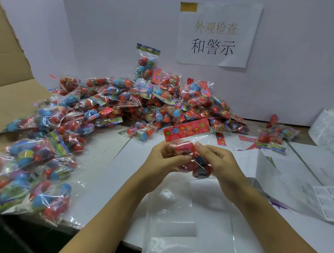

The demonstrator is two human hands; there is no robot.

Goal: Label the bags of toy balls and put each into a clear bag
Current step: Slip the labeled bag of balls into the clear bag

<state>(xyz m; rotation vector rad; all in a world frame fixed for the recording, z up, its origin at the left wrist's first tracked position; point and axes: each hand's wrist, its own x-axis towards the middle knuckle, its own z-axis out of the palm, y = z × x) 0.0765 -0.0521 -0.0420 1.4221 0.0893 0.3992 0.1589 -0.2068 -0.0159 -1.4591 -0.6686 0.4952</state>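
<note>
Both hands, left hand (168, 156) and right hand (220, 162), pinched one bag of balls (191, 155) in their fingers above the tabletop (111, 173), directly over an empty clear bag (185, 221), probably for labelling before bagging.

You have one bag of toy balls (191, 157) raised between two hands, the left hand (166, 160) and the right hand (220, 164), and one flat clear bag (187, 218) lying on the white table (107, 173) beneath them. You have one large heap of ball bags (140, 104) behind, too many and too overlapped to count, plus one separate bag (273, 137) lying apart at the right. You also have one paper sign (218, 33) on the wall, one roll of labels (327, 128) and one strip of label sheets (322, 200) at the right edge.
</note>
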